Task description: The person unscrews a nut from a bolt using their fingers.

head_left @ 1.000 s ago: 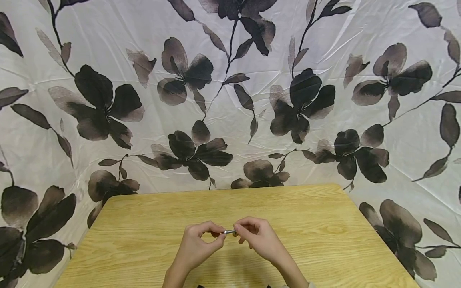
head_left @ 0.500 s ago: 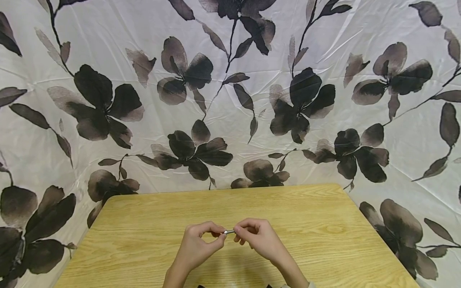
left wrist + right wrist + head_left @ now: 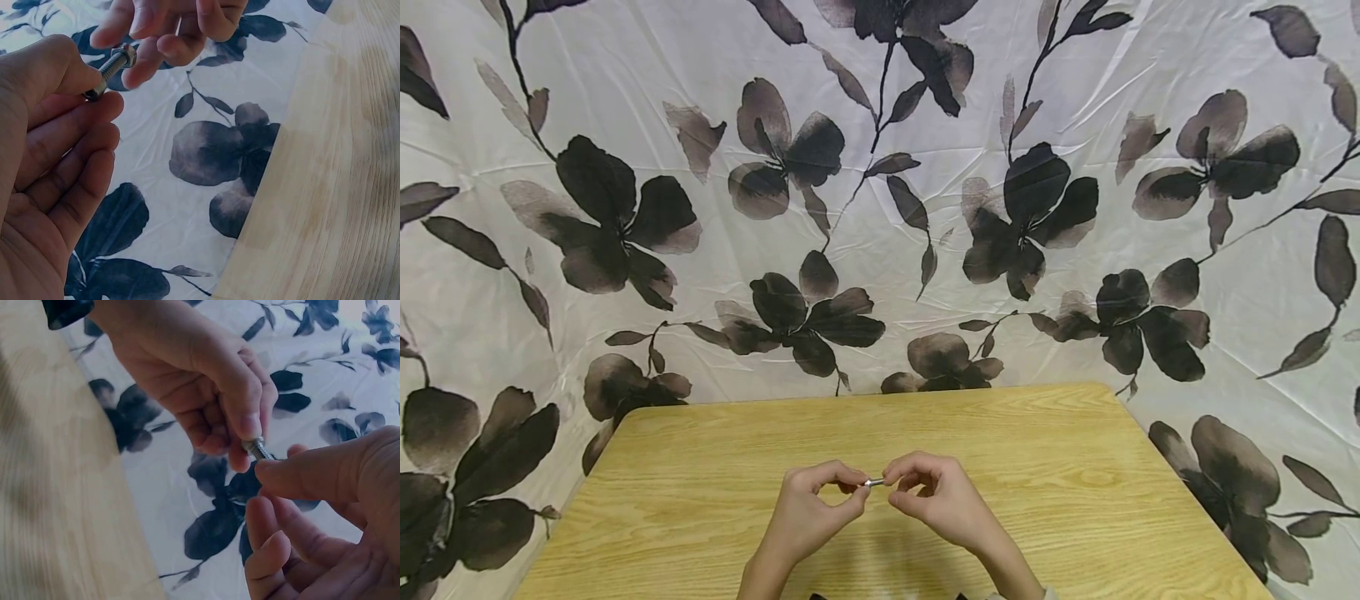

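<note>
My left hand (image 3: 805,517) pinches a small silver bolt (image 3: 874,482) between thumb and index finger, above the table in the head view. The left wrist view shows the dark bolt head at those fingertips, with the threaded shank (image 3: 112,67) pointing away from them. A hex nut (image 3: 129,54) sits near the bolt's free end. Around that end is my right hand (image 3: 943,500), its index fingertip close to the bolt and its thumb lowered apart from it. In the right wrist view the right thumb (image 3: 306,472) overlaps the bolt's end, so contact there is unclear.
A wood-grain table (image 3: 700,467) with rounded far corners lies below the hands. Behind it hangs a pale cloth (image 3: 880,208) printed with dark flowers, reaching along both sides. A dark band (image 3: 67,311) is on the left wrist.
The right thumb and index finger pinched the bolt's end earlier; now they have spread, with the thumb lower. The left hand and bolt have barely moved.
</note>
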Motion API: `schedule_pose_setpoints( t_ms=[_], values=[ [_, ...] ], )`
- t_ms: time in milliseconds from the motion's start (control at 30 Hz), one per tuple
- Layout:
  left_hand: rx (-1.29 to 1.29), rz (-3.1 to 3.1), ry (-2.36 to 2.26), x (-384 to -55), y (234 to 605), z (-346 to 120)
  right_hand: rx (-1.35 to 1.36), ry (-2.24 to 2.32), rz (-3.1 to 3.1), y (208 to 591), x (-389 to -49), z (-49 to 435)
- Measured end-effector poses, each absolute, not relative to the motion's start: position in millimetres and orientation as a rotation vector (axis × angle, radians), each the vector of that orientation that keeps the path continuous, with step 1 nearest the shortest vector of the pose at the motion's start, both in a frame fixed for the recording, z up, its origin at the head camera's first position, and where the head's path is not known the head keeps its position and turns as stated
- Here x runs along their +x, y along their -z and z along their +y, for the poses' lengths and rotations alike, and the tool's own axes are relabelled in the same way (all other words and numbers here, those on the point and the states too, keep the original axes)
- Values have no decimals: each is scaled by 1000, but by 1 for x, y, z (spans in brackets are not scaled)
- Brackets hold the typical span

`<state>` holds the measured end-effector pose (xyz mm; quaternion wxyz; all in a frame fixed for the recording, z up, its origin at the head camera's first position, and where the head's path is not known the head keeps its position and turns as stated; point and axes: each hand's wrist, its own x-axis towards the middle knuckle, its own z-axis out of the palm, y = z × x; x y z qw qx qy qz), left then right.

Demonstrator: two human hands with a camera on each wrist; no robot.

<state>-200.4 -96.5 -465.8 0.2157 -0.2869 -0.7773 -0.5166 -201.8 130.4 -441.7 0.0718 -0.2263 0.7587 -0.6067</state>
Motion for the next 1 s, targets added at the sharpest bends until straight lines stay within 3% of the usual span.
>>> schedule_pose_setpoints(
  t_ms=[433,1000],
  values=[
    [-792,-2147,1445,-200,466,-96,-464,1799,2262,442,-205,131],
    [-799,-2146,1427,-200,465,-98,-649,1780,2255,442,-204,133]
  ],
)
